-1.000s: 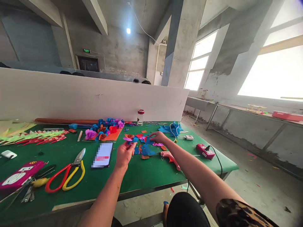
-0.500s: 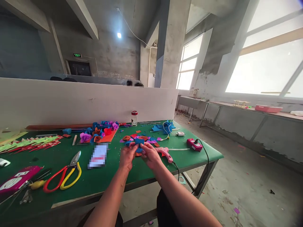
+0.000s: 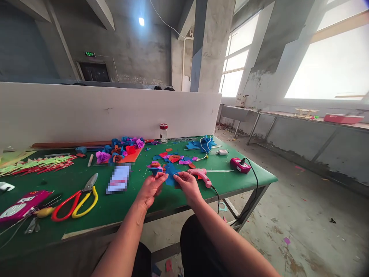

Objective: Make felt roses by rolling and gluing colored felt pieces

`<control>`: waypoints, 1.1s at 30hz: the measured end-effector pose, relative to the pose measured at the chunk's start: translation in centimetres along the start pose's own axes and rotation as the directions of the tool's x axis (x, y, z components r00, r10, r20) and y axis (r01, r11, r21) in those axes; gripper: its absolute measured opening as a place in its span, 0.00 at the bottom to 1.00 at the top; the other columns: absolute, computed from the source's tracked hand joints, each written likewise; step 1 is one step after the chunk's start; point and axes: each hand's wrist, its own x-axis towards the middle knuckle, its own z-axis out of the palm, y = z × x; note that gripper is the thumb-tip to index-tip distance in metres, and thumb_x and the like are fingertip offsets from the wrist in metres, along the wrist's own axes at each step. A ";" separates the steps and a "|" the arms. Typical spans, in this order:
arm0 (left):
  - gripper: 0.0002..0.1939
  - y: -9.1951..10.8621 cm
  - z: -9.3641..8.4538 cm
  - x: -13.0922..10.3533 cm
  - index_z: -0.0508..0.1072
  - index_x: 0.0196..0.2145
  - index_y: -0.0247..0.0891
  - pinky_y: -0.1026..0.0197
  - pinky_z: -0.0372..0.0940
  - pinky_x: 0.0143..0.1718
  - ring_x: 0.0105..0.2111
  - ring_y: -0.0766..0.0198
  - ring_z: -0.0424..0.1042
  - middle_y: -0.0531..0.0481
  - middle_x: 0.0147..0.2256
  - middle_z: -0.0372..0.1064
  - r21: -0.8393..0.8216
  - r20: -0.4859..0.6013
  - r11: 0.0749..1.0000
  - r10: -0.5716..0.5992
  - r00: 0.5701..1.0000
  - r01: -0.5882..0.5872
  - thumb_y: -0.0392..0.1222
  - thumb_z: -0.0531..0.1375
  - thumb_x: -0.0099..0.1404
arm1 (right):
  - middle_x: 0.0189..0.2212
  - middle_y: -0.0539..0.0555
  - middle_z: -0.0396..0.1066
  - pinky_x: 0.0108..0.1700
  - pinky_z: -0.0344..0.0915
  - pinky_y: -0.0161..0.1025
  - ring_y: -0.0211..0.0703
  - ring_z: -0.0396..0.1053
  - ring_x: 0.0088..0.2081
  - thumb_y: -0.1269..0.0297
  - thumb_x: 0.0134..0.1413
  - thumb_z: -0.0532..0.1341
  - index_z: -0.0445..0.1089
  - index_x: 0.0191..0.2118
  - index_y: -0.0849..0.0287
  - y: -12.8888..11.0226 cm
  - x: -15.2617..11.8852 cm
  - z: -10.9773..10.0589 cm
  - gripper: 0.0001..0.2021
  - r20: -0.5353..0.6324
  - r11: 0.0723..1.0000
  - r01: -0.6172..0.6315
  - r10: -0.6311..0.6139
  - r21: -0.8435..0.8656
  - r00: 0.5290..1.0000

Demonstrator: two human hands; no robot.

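A blue piece of crepe paper (image 3: 171, 176) is stretched between my two hands above the green table (image 3: 123, 209). My left hand (image 3: 150, 188) pinches its left edge between thumb and index finger. At its right edge, my right hand (image 3: 188, 185) pinches with thumb and forefinger. Just beyond the hands lie loose blue, purple, red and orange paper petals (image 3: 174, 158). A pink glue gun (image 3: 201, 174) rests right beside my right hand, a clear glue stick reaching out behind it.
Paper flowers (image 3: 118, 157) are heaped at the back left, near a phone (image 3: 118, 178). Scissors with red and yellow handles (image 3: 75, 206) lie on the left. A lidded jar (image 3: 163, 134) stands by the white partition (image 3: 109, 119). A magenta power box (image 3: 240, 165) with a black cord sits at right.
My hands have drawn slightly apart, spreading the blue paper lower and nearer to me. The camera view has tilted down, and more petals show behind the hands.
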 end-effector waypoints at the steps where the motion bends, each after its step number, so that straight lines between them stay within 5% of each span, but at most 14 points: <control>1: 0.23 -0.4 0.2 0.0 0.68 0.30 0.39 0.68 0.37 0.15 0.14 0.76 0.42 0.66 0.16 0.49 -0.027 -0.002 1.000 -0.004 1.000 0.004 0.53 0.72 0.45 | 0.21 0.46 0.67 0.29 0.65 0.36 0.35 0.62 0.24 0.47 0.34 0.73 0.72 0.27 0.58 0.5 -0.1 0.2 0.20 -0.027 1.000 0.012 -0.012 0.014 1.000; 5: 0.25 -1.3 0.6 0.5 0.68 0.30 0.37 0.68 0.39 0.15 0.14 0.78 0.44 0.64 0.18 0.55 -0.052 -0.080 0.997 0.051 0.996 -0.055 0.52 0.73 0.41 | 0.25 0.48 0.69 0.32 0.66 0.37 0.38 0.64 0.27 0.48 0.38 0.72 0.72 0.29 0.57 1.6 -0.6 1.0 0.18 -0.090 0.995 0.048 -0.041 0.082 0.995; 10: 0.23 -1.3 -0.5 1.0 0.68 0.27 0.37 0.68 0.40 0.15 0.14 0.77 0.46 0.62 0.18 0.58 0.042 -0.200 0.994 0.107 0.974 -0.101 0.51 0.72 0.39 | 0.37 0.50 0.75 0.37 0.65 0.36 0.39 0.67 0.33 0.63 0.41 0.68 0.76 0.35 0.53 1.0 -1.4 0.3 0.10 -0.059 0.994 0.057 -0.052 0.090 0.997; 14: 0.22 -1.0 -1.4 0.9 0.68 0.26 0.37 0.68 0.40 0.15 0.14 0.78 0.47 0.61 0.20 0.59 0.072 -0.135 0.997 0.042 0.990 -0.033 0.49 0.72 0.38 | 0.24 0.50 0.69 0.34 0.63 0.35 0.37 0.64 0.28 0.66 0.40 0.64 0.73 0.20 0.58 0.5 -1.3 -1.0 0.03 0.037 0.983 -0.057 0.051 0.175 0.998; 17: 0.23 -0.9 -1.6 0.9 0.67 0.26 0.37 0.68 0.39 0.15 0.14 0.79 0.45 0.62 0.20 0.58 0.052 -0.108 0.999 -0.007 0.994 0.013 0.49 0.73 0.38 | 0.20 0.48 0.68 0.34 0.65 0.36 0.34 0.64 0.24 0.65 0.39 0.68 0.76 0.24 0.60 0.4 -1.2 -1.5 0.04 0.090 0.967 -0.167 0.152 0.195 0.984; 21: 0.23 -0.6 -2.1 0.7 0.68 0.27 0.37 0.68 0.38 0.15 0.14 0.80 0.43 0.62 0.20 0.57 0.054 -0.045 0.997 -0.060 0.997 0.062 0.49 0.74 0.38 | 0.28 0.54 0.77 0.40 0.70 0.38 0.36 0.71 0.27 0.58 0.38 0.75 0.80 0.33 0.62 0.2 -1.5 -1.8 0.16 0.151 0.955 -0.247 0.223 0.164 0.963; 27: 0.20 -0.1 -2.9 0.5 0.71 0.26 0.37 0.66 0.39 0.17 0.15 0.76 0.44 0.62 0.17 0.55 0.262 -0.014 0.958 -0.116 0.993 0.116 0.51 0.71 0.39 | 0.31 0.57 0.80 0.42 0.71 0.41 0.41 0.75 0.32 0.51 0.33 0.78 0.81 0.32 0.61 -0.5 -2.3 -3.1 0.21 0.130 0.978 -0.205 0.199 0.034 0.971; 33: 0.13 0.7 -2.7 0.4 0.72 0.25 0.37 0.64 0.55 0.28 0.25 0.67 0.60 0.56 0.22 0.64 0.553 0.103 0.832 -0.013 0.995 -0.047 0.49 0.66 0.47 | 0.26 0.53 0.77 0.39 0.67 0.38 0.38 0.70 0.29 0.53 0.35 0.77 0.79 0.27 0.61 -1.1 -3.3 -4.2 0.17 0.117 0.988 -0.128 0.138 -0.090 0.984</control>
